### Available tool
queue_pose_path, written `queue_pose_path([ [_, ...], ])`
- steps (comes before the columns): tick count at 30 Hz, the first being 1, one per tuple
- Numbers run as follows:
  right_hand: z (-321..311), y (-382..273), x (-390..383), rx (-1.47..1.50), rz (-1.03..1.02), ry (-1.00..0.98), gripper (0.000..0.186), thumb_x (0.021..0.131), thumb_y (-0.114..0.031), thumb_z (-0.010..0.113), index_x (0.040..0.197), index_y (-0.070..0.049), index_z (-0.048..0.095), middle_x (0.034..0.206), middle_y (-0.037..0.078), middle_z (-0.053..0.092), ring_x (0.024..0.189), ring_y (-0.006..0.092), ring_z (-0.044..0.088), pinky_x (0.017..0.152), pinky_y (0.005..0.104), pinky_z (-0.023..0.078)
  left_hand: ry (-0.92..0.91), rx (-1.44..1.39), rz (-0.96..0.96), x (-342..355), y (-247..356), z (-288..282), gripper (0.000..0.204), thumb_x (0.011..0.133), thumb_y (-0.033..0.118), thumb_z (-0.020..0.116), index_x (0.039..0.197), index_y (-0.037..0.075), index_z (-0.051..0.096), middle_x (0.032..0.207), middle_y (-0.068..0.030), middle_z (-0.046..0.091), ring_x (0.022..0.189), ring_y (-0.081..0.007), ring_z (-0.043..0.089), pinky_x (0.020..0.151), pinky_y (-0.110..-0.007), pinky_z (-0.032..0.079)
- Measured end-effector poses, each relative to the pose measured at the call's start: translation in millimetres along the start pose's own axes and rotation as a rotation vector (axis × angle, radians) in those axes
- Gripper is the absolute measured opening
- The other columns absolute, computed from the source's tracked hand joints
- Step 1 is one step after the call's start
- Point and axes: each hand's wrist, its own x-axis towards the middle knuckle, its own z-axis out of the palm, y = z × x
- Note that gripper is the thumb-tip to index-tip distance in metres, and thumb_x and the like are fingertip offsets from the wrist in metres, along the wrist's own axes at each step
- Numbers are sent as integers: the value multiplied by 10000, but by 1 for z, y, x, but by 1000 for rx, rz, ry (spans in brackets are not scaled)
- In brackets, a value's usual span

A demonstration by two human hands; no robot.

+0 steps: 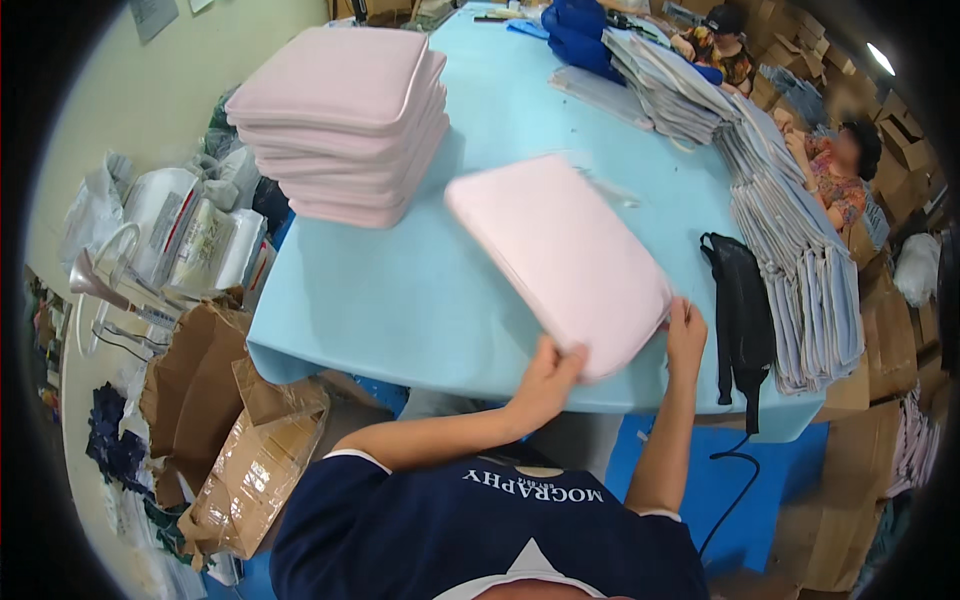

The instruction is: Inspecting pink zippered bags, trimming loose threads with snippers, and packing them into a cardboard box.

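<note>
A pale pink padded case [570,260], flat and rectangular with rounded corners, lies slantwise over the front of the table, slightly blurred. At its near end my left hand [548,378] grips the edge, thumb on top and fingers beneath. My right hand [686,335] is closed in a pinch at the case's right near corner; whatever small part sits between those fingertips is too small to make out. Farther left stands a stack of similar pink cases [335,90], several layers high.
A light blue cloth covers the table [390,330]. A black strapped pouch [742,310] lies right of my hands, beside long rows of stacked grey-white pieces [790,240]. Two people [840,170] sit beyond. Cardboard [255,460] and plastic-wrapped packs [200,235] crowd the left side.
</note>
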Motion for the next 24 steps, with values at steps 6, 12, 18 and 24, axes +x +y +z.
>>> queue_pose_path([
  [6,-15,-19,38,-641,-201,32,327,880,-328,502,974,-31,604,831,174,597,734,320,572,662,352,450,-718,759,146,-13,28,-18,116,827,61,557,918,-4,587,942,-127,606,919,-214,579,729,-331,486],
  [12,-2,-45,12,-84,-303,-27,263,883,-182,532,1090,-30,587,891,86,631,770,127,576,722,257,465,168,1078,960,21,62,-110,216,711,-47,603,909,42,601,930,-125,591,894,-303,563,785,-354,458],
  [18,54,-99,-46,20,-371,-460,259,849,-189,573,1059,-38,596,781,105,628,689,168,607,671,274,482,129,1497,828,26,68,-125,245,667,18,647,906,58,620,969,-109,570,933,-286,530,756,-362,448],
  [24,74,-108,-71,-263,-450,-769,241,778,-109,627,994,-13,581,701,52,569,610,145,542,611,278,464,-21,1714,875,33,75,-122,128,645,12,616,770,36,613,856,-73,577,836,-246,542,744,-351,417],
])
